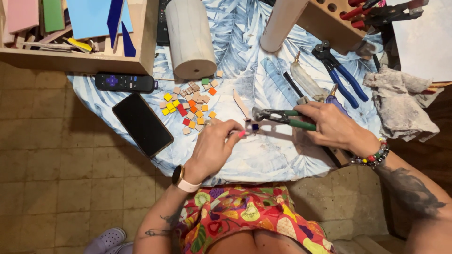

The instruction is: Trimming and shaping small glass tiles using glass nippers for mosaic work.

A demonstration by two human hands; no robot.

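My right hand (332, 126) grips green-handled nippers (278, 116), jaws pointing left toward a small dark blue tile piece (255, 126). My left hand (214, 148) pinches near that piece with fingertips together, just left of it; whether it holds the piece or only touches it is unclear. A pile of small square tiles (193, 106) in yellow, orange, red, tan and green lies on the leaf-patterned cloth (263, 155) just beyond my left hand. A thin tan shard (241, 104) lies between the pile and the nipper jaws.
A black phone (142, 124) and a remote (125, 82) lie at the left. Two pale cylinders (190, 37) stand at the back. Blue-handled pliers (340, 73), a cutter (306, 81), a grey rag (402, 101) and a wooden box of coloured sheets (70, 28) surround the work area.
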